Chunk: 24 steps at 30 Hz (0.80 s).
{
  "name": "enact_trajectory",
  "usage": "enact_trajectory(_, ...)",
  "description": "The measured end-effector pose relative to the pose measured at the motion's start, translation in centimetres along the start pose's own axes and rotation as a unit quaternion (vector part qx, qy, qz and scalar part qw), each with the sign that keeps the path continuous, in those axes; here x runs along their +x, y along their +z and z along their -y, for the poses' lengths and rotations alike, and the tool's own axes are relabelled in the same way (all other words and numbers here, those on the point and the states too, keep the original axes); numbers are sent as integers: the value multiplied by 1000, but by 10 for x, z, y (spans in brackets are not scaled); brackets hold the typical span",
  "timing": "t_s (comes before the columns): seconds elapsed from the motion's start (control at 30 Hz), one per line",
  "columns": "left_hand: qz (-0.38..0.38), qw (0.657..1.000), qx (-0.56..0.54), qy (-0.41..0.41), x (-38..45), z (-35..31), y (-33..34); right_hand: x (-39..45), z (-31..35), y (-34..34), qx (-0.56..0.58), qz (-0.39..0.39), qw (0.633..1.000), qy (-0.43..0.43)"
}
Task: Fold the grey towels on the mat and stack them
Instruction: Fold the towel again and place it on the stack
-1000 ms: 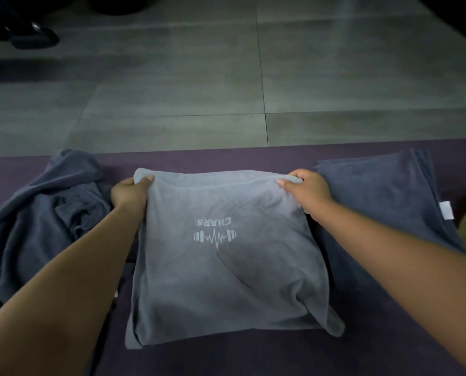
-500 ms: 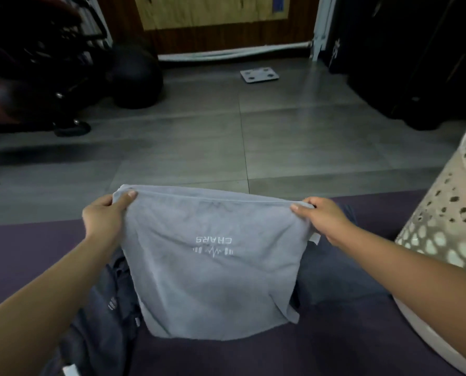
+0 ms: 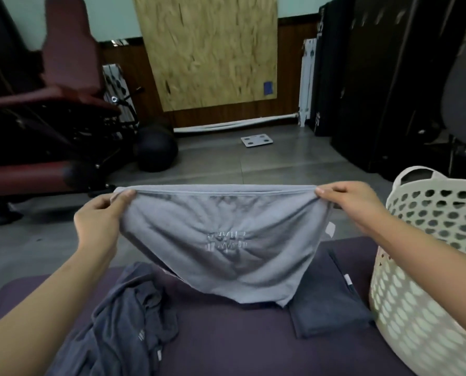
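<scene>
A light grey towel (image 3: 226, 240) with a white logo hangs in the air above the purple mat (image 3: 226, 340), folded over and stretched between my hands. My left hand (image 3: 101, 221) pinches its top left corner and my right hand (image 3: 351, 204) pinches its top right corner. Below it on the right lies a folded dark grey towel (image 3: 326, 302). A crumpled dark grey towel (image 3: 128, 321) sits on the mat at the lower left.
A cream perforated laundry basket (image 3: 427, 267) stands on the right, touching the mat. Beyond the mat lies grey tiled floor with a black ball (image 3: 155, 150), a maroon gym bench (image 3: 36, 118), a white scale (image 3: 256, 141) and dark equipment at the back right.
Both hands lifted the light grey towel off the mat and raised it higher. The view tilted up, bringing the room and basket into sight.
</scene>
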<state>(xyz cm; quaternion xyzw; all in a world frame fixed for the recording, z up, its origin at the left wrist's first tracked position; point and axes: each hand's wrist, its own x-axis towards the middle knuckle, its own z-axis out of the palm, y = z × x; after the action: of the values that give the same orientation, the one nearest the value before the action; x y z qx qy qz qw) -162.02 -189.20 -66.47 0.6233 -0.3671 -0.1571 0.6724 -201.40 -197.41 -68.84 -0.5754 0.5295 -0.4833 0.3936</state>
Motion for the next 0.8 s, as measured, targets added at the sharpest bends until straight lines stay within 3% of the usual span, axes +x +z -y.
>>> enact_trajectory(0.2, -41, 998, -6, 54, -20, -24, -22, -11, 41, -15, 14, -15, 998, -62)
enact_trajectory(0.43, -28, 996, 3, 83, -13, -20, -30, -2, 41, -6, 2, -60, 994, -89)
enact_trajectory(0.67, -11, 998, 54, 8, 13, 31, -7, 16, 0, 27, 17, -72, 997, -29)
enact_trajectory(0.8, 41, 991, -32, -125, 39, 55, 1, 31, -12, 43, 66, -68, 996, 1)
